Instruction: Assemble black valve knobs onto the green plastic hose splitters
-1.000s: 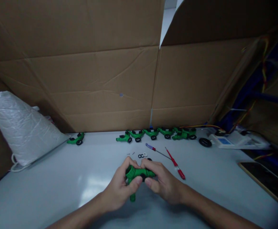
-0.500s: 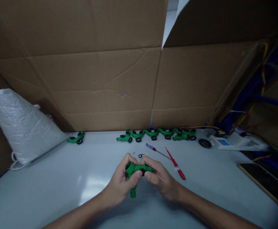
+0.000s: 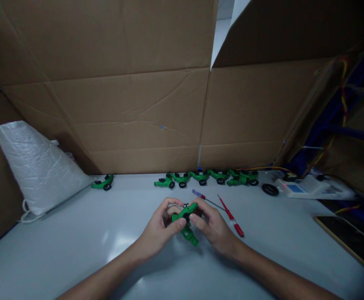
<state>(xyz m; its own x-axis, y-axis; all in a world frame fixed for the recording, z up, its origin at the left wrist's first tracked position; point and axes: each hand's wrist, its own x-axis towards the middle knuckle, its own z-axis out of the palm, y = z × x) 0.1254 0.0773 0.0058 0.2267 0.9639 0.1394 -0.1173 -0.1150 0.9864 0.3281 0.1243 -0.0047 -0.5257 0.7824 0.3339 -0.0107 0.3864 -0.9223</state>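
Note:
Both hands hold a green Y-shaped hose splitter [image 3: 189,236] with a black valve knob, above the middle of the table. My left hand [image 3: 158,227] is closed on its left end, the thumb against the body by the knob. From the other side my right hand [image 3: 217,230] grips an upper branch, its thumb close to the knob. The other branch points down toward me. Just beyond the fingers, small black rings [image 3: 186,205] lie partly hidden. Right of them are a red screwdriver [image 3: 232,217] and a screwdriver with a purple-and-red handle [image 3: 198,193].
Several similar green splitters [image 3: 202,178] line the table's back edge, with another splitter [image 3: 103,183] farther left. A black ring [image 3: 269,189] lies near a white device [image 3: 307,187]. A white bag [image 3: 44,166] stands left, a dark flat panel [image 3: 350,241] right. Cardboard [image 3: 131,104] walls the back.
The splitter has turned in my hands: its lower branch now points down and right instead of straight down, and its right-hand branch tilts upward. The view has shifted slightly.

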